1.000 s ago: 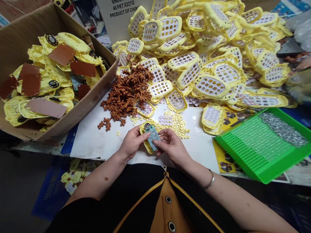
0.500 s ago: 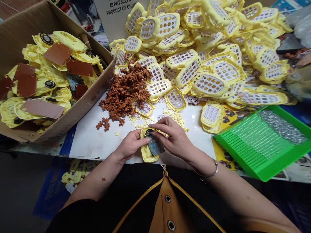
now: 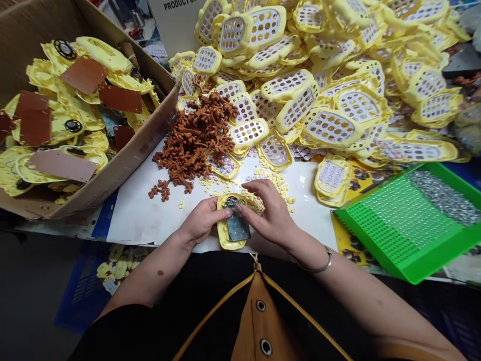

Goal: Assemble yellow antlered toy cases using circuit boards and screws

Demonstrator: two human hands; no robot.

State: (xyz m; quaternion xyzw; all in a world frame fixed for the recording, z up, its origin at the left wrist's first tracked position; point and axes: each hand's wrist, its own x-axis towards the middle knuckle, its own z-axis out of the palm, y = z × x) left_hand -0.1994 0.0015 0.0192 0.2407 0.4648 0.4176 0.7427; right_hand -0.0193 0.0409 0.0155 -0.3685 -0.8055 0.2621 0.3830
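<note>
My left hand (image 3: 203, 221) grips the left edge of a yellow plastic shell (image 3: 224, 239), thumb on top and fingers beneath. Inside that shell lies a dark circuit board (image 3: 238, 228), sitting nearly in line with it, with small wires or parts at its upper end. My right hand (image 3: 271, 213) is over the right side of the shell, its fingers apart and its thumb at the board's upper edge. Small yellow pieces (image 3: 276, 181) are scattered on the white surface just beyond my hands.
A cardboard box (image 3: 130, 150) of yellow shells and brown boards stands left. Beside it is a heap of brown rubbery-looking parts (image 3: 193, 135). Yellow frames with white grids (image 3: 330, 128) are piled at the back. A green tray (image 3: 398, 240) with small metal pieces (image 3: 447, 195) lies right.
The board has turned to line up more with the shell. My right hand's fingers have lifted and spread away from its upper end. The view has shifted slightly.
</note>
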